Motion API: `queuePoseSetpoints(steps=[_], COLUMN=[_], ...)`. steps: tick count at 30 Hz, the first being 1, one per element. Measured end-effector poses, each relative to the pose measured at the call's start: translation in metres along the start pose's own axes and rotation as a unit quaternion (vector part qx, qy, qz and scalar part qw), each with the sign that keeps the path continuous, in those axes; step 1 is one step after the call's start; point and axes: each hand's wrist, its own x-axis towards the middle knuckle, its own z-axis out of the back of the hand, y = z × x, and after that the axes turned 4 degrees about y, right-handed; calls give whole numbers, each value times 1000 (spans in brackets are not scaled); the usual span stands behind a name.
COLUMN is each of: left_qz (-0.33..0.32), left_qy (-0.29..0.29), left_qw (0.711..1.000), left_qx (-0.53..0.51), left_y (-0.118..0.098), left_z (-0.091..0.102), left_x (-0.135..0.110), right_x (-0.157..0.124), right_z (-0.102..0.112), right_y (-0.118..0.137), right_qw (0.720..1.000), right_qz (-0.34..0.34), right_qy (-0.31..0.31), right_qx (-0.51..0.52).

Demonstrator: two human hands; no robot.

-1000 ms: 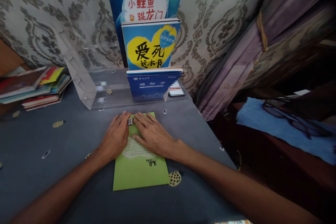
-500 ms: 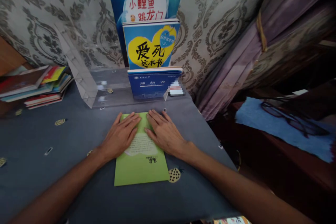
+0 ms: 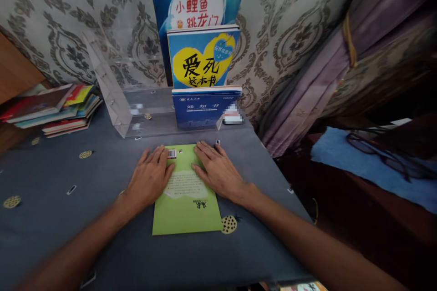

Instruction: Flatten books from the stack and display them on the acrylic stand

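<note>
A thin green book point(image 3: 186, 200) lies back cover up on the grey-blue tablecloth point(image 3: 68, 236), with a barcode near its far left corner. My left hand point(image 3: 149, 177) rests flat on the book's left edge, fingers stretched out. My right hand point(image 3: 218, 170) lies flat on its right edge, fingers spread. Neither hand grips anything.
A clear acrylic stand point(image 3: 116, 95) behind the green book holds three upright blue books point(image 3: 205, 57). A stack of books point(image 3: 54, 109) lies at the far left. Patterned wallpaper stands behind, a curtain point(image 3: 307, 77) to the right, and a blue cloth point(image 3: 368, 163) past the table's right edge.
My hands have slid apart from the middle of the green book to its two side edges, uncovering the barcode and the text. The view has shifted slightly.
</note>
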Motion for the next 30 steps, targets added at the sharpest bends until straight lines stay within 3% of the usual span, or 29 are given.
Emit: queuePoseSetpoints(steps=[5,13,21,30], left_qz=[-26,-129,-195,-249], left_qy=[-7,4,19,55], left_qw=[1000,989,973,958], left_qx=[-10,-70,-122,-135], left_y=[3,-2,-16,-20], left_z=[-2,-8,-13,-5], left_x=[3,24,53,55], right_x=[5,10,12,12], right_z=[7,9,5,7], right_y=[-16,-34,-38,-37], right_qw=[991,949,945,938], right_qz=[5,-43,-52,-62], right_qy=[-46,-91,-103,-92], right_qx=[124,299,306,328])
